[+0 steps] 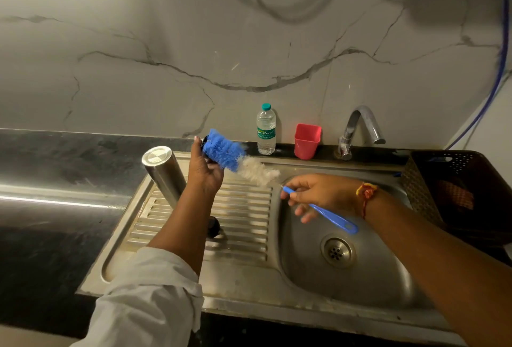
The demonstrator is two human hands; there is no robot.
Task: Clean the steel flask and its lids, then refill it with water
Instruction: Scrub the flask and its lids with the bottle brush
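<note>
The steel flask (163, 173) stands upside down on the ribbed drainboard (243, 224), leaning a little left, just behind my left forearm. My left hand (205, 169) holds a small black lid (205, 143) raised above the drainboard; most of the lid is hidden by my fingers and the bristles. My right hand (318, 194) grips the blue handle of a bottle brush (238, 159). Its blue and white bristle head reaches left and presses against the lid. A second black lid (213, 226) lies on the drainboard beside my left forearm.
The sink bowl (368, 277) with its drain lies below my right hand. The tap (360, 130) stands at the back right and no water runs from it. A plastic water bottle (266, 130) and a red cup (307, 141) stand by the wall. A dark basket (432, 180) sits at the right.
</note>
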